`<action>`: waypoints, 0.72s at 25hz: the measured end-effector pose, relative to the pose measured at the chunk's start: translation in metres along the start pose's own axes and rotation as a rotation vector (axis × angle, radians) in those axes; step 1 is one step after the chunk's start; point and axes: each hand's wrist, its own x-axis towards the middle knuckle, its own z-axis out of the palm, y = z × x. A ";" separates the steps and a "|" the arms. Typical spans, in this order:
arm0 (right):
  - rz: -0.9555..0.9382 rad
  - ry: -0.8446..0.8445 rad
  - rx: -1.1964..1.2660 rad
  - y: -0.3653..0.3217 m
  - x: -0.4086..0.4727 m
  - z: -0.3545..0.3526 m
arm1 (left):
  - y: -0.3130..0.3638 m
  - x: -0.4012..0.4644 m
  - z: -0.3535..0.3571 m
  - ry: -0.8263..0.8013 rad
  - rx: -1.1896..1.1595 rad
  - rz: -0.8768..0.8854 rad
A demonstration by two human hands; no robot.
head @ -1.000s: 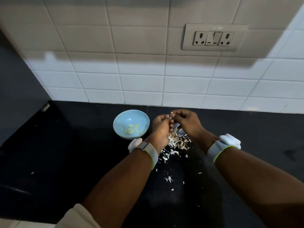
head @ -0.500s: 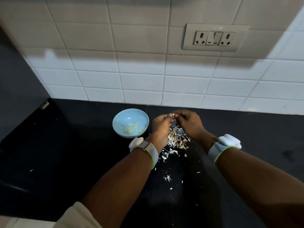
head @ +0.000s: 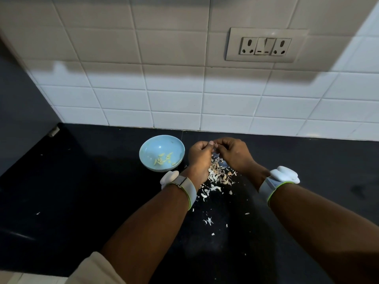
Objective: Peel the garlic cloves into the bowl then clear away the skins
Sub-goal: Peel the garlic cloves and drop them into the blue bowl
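A light blue bowl (head: 162,140) stands on the black counter (head: 82,191) near the tiled wall, with several peeled garlic cloves (head: 164,158) in it. Just right of the bowl, my left hand (head: 200,158) and my right hand (head: 233,154) meet fingertip to fingertip above the counter. Between them they pinch a small garlic clove (head: 215,143), mostly hidden by the fingers. A heap of pale garlic skins (head: 218,174) lies on the counter directly under the hands, with loose flakes trailing toward me.
The white tiled wall (head: 176,103) rises right behind the bowl, with a socket plate (head: 264,46) at upper right. A dark wall closes the counter's left side. Scattered skin flakes (head: 208,221) dot the counter between my forearms. Both wrists carry bands with white devices.
Both hands stay together over the skin heap, with only small finger movements on the clove. The bowl has not moved.
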 end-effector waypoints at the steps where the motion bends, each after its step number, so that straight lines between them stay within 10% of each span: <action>1: -0.003 -0.003 0.008 0.001 0.000 0.001 | 0.000 0.001 -0.001 -0.001 -0.001 -0.009; 18: 0.223 -0.151 0.575 0.000 -0.011 0.001 | 0.004 -0.005 0.002 -0.127 -0.040 -0.148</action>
